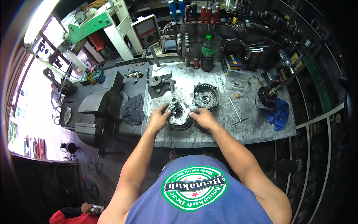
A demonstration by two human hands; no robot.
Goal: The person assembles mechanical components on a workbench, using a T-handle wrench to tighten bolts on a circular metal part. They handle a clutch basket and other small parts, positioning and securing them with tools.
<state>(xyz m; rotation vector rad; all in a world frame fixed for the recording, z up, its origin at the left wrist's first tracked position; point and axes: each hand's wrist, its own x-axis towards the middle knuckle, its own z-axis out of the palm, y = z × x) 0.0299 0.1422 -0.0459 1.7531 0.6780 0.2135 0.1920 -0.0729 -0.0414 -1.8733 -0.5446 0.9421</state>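
A round metal alternator housing (pixel 180 118) with a bright silver face and a dark centre hole sits near the workbench's front edge. My left hand (pixel 159 118) grips its left side, the fingertips beside a small silver piece at the rim. My right hand (pixel 203 118) holds the opposite side, thumb on top and fingers partly hidden behind the edge. Just behind lies a small metal ring (pixel 174 100). A second open housing (pixel 206 96), dark with a slotted rim, rests behind my right hand, apart from it.
A bench vise (pixel 97 108) and dark rag (pixel 133 109) lie left. To the right are a T-handle wrench (pixel 235 109), a clear tray (pixel 237 80), a dark round part (pixel 267 98) and blue cloth (pixel 278 115). Behind stands a green-capped bottle (pixel 208 53). A red-sleeved person (pixel 74 216) is lower left.
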